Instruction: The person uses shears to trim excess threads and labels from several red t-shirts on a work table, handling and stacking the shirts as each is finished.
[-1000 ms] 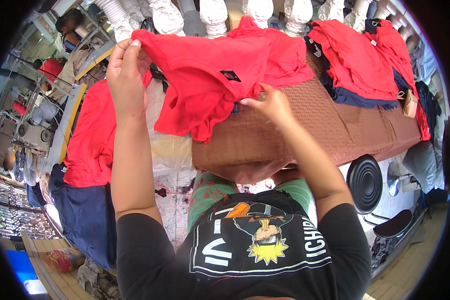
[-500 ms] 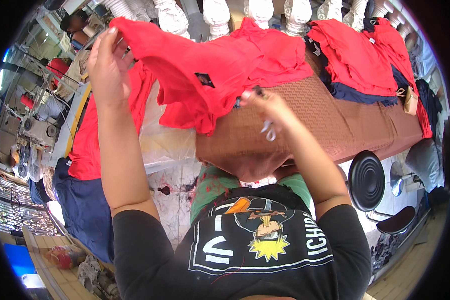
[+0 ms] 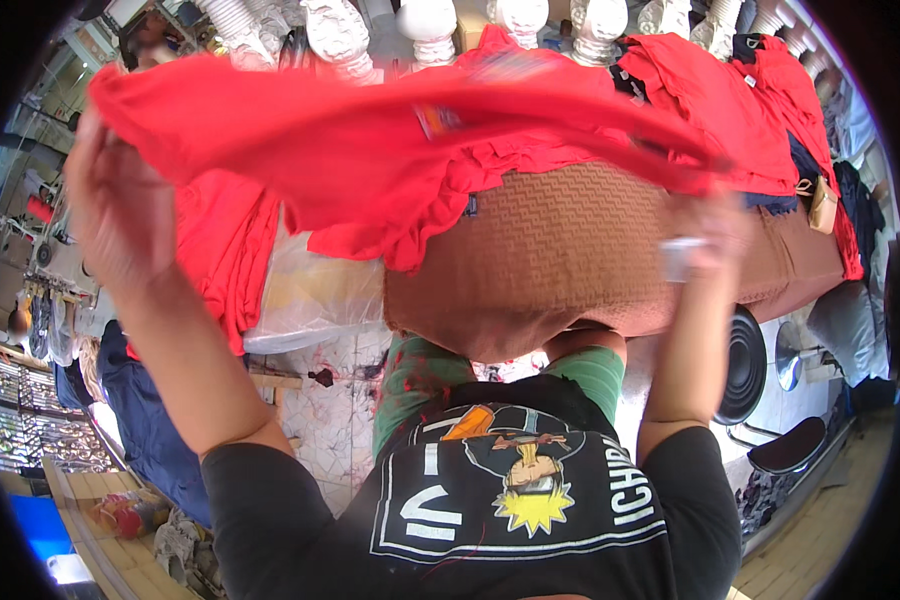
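A red shirt (image 3: 300,130), smeared by motion, is stretched wide above the table between my two hands. My left hand (image 3: 125,210) grips its left end, fingers partly behind the cloth. At the right end, my right hand (image 3: 715,225) is closed on the shirt's edge, though its fingers are blurred. A small pale loop-shaped thing (image 3: 682,258) shows at my right hand; its kind is too blurred to tell. Near the shirt's middle sits a small dark patch with coloured marks (image 3: 438,121).
A brown textured cloth (image 3: 560,260) covers the table. More red garments over dark blue ones (image 3: 710,110) lie at the right, and red cloth (image 3: 225,240) hangs at the left. White balusters (image 3: 430,35) line the far side. A black round stool (image 3: 742,365) stands right.
My right hand has moved right and taken hold of the shirt's edge. My left hand has moved left and slightly down, so the shirt now spans far wider.
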`<action>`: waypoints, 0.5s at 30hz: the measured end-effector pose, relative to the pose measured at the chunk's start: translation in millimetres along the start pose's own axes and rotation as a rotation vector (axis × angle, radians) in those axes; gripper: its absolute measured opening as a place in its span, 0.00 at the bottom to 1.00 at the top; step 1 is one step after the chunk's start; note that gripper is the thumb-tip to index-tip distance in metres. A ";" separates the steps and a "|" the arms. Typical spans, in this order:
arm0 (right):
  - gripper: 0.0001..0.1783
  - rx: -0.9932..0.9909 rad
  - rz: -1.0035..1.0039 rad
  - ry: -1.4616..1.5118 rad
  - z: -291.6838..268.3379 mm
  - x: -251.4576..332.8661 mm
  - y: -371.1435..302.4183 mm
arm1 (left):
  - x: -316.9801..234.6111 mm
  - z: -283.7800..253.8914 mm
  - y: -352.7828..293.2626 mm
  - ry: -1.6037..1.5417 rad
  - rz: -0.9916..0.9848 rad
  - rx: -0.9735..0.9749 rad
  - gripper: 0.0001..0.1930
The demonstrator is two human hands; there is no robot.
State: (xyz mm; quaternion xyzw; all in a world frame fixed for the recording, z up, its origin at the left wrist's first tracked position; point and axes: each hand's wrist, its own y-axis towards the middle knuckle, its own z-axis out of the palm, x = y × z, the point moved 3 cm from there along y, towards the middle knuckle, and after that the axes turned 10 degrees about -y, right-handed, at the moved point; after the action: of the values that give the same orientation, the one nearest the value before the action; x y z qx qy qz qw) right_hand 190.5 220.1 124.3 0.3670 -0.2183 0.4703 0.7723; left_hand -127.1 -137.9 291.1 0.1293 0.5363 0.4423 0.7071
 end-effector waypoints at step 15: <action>0.22 -0.683 -0.013 -1.662 -17.1 117.3 122.0 | 215.2 -145.4 -51.4 -0.179 -0.776 -0.506 0.51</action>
State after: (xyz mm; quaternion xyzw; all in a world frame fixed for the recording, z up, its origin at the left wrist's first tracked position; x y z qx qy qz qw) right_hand 136.4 335.0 237.6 0.3404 -0.8327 -0.0421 0.4347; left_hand -221.9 -45.4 61.8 -0.2196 0.3572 0.2491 0.8730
